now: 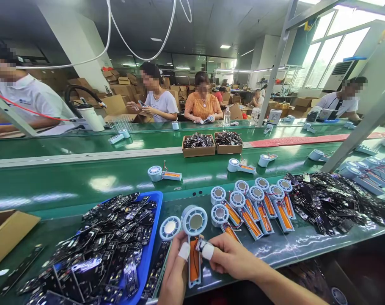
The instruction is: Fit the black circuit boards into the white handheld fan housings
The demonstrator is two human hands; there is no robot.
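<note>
Left fingers [184,250] grip a pale-blue, round-headed device [193,256] over the green worktop [180,205]; right fingers [208,250] pinch a small, indistinct part [199,245] at its handle. Beside them: circuit boards [106,237] in a blue tray [159,203], left; similar devices [256,194], right.

Looking at a glossy green bench [278,250], pretty crowded too. Carries a cardboard box [15,235] at far left, with a loose circuit board [20,270] near it, then a heaped blue tray [158,205]. Also holds a lone pale-blue gadget [170,228] just right of the tray, a bunch of matching gadgets [256,193] packed close together right of center, and a big messy pile of boards [335,205] further over. Behind that, seeing a green belt [68,169] with a few spaced-out gadgets [155,173] lying on top.
</note>
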